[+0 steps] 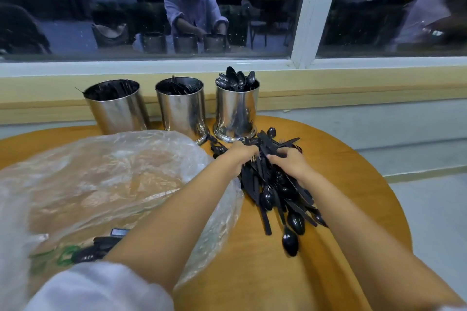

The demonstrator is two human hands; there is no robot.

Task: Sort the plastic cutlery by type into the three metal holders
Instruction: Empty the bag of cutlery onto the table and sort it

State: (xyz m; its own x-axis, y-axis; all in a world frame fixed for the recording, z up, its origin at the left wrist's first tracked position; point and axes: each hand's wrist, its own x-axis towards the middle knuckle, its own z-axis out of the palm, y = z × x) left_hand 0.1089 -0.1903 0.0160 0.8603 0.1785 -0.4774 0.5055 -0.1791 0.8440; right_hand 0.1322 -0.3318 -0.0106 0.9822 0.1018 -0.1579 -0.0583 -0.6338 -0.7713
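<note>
I observe a window (101,7) across the whole far side, its sill running just behind the work area. Below it a round wooden counter (353,184) carries everything. A large crumpled clear plastic bag (101,179) covers the counter's left half, and the left forearm lies across its right edge.

Three metal holders stand in a row at the far edge, near one another. The left holder (118,111) contains thin dark pieces whose type I cannot tell. The middle holder (183,111) shows fork tines at its rim. The right holder (236,113) is packed with spoons, bowls up, rising above the rim.

The cutlery pile (278,192), black knives, forks and spoons mixed, lies right of the bag. It runs from the base of the right holder towards the near edge.

Both hands are at the pile's far end. The left hand (240,154) has its fingers curled down into the pile, tips hidden; I cannot tell whether they close on anything. The right hand (290,161) has thumb and fingers curled round several black pieces.

One spoon (290,241) lies at the pile's near tip.
</note>
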